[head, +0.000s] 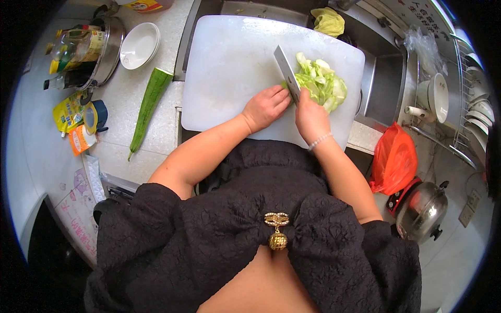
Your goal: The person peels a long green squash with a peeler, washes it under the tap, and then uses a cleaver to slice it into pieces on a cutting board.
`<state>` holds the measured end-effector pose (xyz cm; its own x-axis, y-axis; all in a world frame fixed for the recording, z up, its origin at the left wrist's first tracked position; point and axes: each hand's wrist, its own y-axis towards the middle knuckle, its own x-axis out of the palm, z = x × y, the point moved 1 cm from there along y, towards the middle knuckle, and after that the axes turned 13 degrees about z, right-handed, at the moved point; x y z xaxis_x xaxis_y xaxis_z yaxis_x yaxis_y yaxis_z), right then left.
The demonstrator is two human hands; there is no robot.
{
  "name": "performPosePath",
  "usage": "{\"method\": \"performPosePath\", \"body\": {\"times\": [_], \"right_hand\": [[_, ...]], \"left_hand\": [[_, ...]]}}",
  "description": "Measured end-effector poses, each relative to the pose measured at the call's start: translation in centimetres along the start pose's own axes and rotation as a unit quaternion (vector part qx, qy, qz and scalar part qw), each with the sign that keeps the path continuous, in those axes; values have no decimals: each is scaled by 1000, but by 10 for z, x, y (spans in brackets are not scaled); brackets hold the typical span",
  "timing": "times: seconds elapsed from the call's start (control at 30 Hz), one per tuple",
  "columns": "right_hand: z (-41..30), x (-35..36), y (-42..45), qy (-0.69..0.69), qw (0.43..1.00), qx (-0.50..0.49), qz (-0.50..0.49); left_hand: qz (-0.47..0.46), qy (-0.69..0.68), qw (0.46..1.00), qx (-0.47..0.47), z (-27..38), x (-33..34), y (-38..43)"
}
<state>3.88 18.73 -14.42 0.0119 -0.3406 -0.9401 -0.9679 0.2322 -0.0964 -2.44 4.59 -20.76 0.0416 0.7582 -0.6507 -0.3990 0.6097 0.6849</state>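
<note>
A large white cutting board lies across the sink in front of me. My right hand grips a kitchen cleaver, its blade standing upright on the board. Just left of the blade, my left hand has its fingers curled on a small green piece of vegetable, mostly hidden by the fingers. To the right of the blade lies a heap of pale green vegetable slices. A whole ridged green gourd rests on the counter to the left of the board.
Stacked white bowls and a steel pot with bottles stand at the left. The steel sink shows behind and right of the board, with a yellow-green cloth. A red plastic bag and a lidded steel pot are at the right.
</note>
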Motion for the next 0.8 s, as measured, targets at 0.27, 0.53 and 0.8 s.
{"method": "performPosePath", "body": {"times": [0.27,0.53,0.8], "right_hand": [[-6,0,-10,-24,1000,9,-17],[-10,-12,-14,-8,1000,4,9],[-6,11,3,-45,999,4,17]], "left_hand": [[-12,-2,1000,-19,5,-3,4],[-7,14,1000,-2,4,-3,1],[-12,-4,1000,-7,4,-5,4]]}}
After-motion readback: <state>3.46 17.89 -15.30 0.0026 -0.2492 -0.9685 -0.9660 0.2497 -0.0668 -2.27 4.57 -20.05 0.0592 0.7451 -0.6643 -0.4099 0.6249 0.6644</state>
